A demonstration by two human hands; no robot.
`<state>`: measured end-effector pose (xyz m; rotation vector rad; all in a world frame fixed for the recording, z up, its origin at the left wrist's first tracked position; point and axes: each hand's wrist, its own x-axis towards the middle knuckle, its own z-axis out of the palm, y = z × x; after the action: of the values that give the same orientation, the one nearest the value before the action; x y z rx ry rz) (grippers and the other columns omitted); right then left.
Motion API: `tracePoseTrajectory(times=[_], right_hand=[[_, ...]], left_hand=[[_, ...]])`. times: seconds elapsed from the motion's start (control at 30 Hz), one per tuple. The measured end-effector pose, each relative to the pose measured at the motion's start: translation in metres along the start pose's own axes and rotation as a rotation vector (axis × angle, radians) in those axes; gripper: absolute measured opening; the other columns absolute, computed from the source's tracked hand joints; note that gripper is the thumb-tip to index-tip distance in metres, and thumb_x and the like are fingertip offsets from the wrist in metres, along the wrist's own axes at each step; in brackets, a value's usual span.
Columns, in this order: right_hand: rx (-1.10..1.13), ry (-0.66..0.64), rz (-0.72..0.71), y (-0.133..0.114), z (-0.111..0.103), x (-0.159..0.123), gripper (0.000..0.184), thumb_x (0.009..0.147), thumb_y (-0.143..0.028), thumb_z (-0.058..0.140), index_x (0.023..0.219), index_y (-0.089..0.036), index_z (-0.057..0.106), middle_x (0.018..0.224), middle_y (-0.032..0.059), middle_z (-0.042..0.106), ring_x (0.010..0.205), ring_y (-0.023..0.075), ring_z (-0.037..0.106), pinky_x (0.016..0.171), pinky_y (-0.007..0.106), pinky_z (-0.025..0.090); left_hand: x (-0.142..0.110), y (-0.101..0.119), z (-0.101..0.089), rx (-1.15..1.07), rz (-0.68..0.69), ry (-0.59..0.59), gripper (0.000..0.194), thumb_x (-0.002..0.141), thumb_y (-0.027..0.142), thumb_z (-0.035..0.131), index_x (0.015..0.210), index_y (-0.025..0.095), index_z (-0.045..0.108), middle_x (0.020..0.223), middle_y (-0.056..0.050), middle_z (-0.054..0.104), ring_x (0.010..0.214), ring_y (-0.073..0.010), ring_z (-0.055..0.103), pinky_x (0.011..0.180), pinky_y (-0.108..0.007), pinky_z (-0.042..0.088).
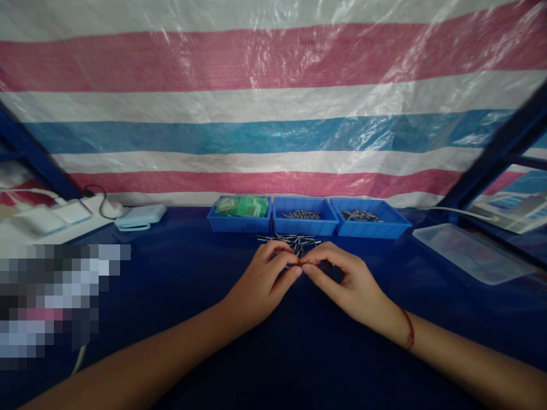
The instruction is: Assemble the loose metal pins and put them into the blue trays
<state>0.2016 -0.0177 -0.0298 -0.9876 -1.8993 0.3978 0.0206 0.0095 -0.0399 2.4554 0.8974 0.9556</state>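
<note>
My left hand and my right hand meet fingertip to fingertip over a dark blue table cloth. Both are pinched closed; whatever sits between the fingertips is too small to name. Just beyond them lies a loose heap of small metal pins. Behind that stand three blue trays in a row: the left tray holds green pieces, the middle tray and the right tray hold metal pins. A red string circles my right wrist.
A clear plastic lid lies at the right. At the far left sit a pale blue box, white boxes and a black cable. A striped tarp hangs behind. Dark blue frame bars slant at both sides.
</note>
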Motion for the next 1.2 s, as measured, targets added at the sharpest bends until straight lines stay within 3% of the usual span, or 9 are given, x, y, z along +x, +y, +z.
tracePoseTrajectory(times=[0.57, 0.77, 0.83, 0.9, 1.0, 1.1, 1.2], right_hand=[[-0.087, 0.001, -0.017, 0.001, 0.000, -0.001, 0.006, 0.084, -0.019, 0.053, 0.085, -0.021, 0.059, 0.078, 0.0018, 0.063, 0.073, 0.0150, 0.059, 0.065, 0.028, 0.048], [-0.142, -0.025, -0.101, 0.003, -0.004, 0.002, 0.007, 0.085, -0.018, 0.052, 0.084, -0.022, 0.057, 0.081, 0.0025, 0.061, 0.079, 0.0166, 0.057, 0.071, 0.032, 0.046], [-0.233, 0.057, -0.142, 0.011, -0.013, 0.007, 0.007, 0.085, -0.017, 0.052, 0.082, -0.021, 0.057, 0.082, 0.0036, 0.061, 0.081, 0.0177, 0.056, 0.074, 0.033, 0.045], [-0.384, 0.221, -0.167, 0.024, -0.026, 0.014, 0.006, 0.085, -0.018, 0.052, 0.081, -0.020, 0.057, 0.084, 0.0056, 0.059, 0.083, 0.0196, 0.055, 0.077, 0.036, 0.044], [-0.648, 0.460, -0.103, 0.052, -0.051, 0.024, 0.010, 0.084, -0.024, 0.051, 0.079, -0.019, 0.059, 0.082, 0.0074, 0.058, 0.080, 0.0220, 0.054, 0.076, 0.038, 0.042], [-0.897, 0.403, 0.062, 0.078, -0.070, 0.028, 0.017, 0.084, -0.030, 0.050, 0.081, -0.018, 0.062, 0.082, 0.0084, 0.060, 0.080, 0.0252, 0.053, 0.070, 0.038, 0.040], [-0.992, 0.382, 0.160, 0.091, -0.077, 0.027, 0.024, 0.083, -0.036, 0.050, 0.089, -0.017, 0.064, 0.089, 0.0108, 0.062, 0.085, 0.0283, 0.053, 0.068, 0.038, 0.039]], left_hand=[[0.001, 0.002, -0.003, -0.059, -0.006, 0.086, 0.003, 0.088, 0.020, 0.051, 0.091, 0.020, 0.049, 0.094, -0.004, 0.055, 0.094, -0.0173, 0.052, 0.084, -0.031, 0.042], [-0.001, 0.004, -0.003, -0.033, -0.038, 0.117, 0.009, 0.088, 0.023, 0.051, 0.096, 0.021, 0.048, 0.095, -0.004, 0.056, 0.092, -0.0174, 0.053, 0.083, -0.032, 0.043], [-0.001, 0.004, -0.003, 0.018, -0.070, 0.139, 0.016, 0.087, 0.024, 0.052, 0.102, 0.020, 0.048, 0.100, -0.005, 0.057, 0.097, -0.0193, 0.052, 0.087, -0.036, 0.041], [-0.001, 0.004, -0.002, 0.065, -0.093, 0.141, 0.018, 0.086, 0.024, 0.052, 0.103, 0.020, 0.049, 0.103, -0.006, 0.058, 0.101, -0.0215, 0.051, 0.090, -0.040, 0.039], [0.001, 0.003, -0.001, 0.104, -0.124, 0.131, 0.014, 0.085, 0.018, 0.051, 0.098, 0.020, 0.052, 0.100, -0.005, 0.060, 0.102, -0.0234, 0.050, 0.089, -0.043, 0.039], [0.002, 0.002, -0.002, 0.102, -0.157, 0.160, 0.015, 0.083, 0.012, 0.049, 0.094, 0.020, 0.054, 0.097, -0.004, 0.061, 0.100, -0.0232, 0.051, 0.087, -0.043, 0.040], [0.003, -0.003, -0.007, 0.114, -0.177, 0.133, 0.018, 0.081, 0.007, 0.047, 0.090, 0.020, 0.055, 0.095, -0.003, 0.061, 0.098, -0.0227, 0.052, 0.086, -0.043, 0.040]])
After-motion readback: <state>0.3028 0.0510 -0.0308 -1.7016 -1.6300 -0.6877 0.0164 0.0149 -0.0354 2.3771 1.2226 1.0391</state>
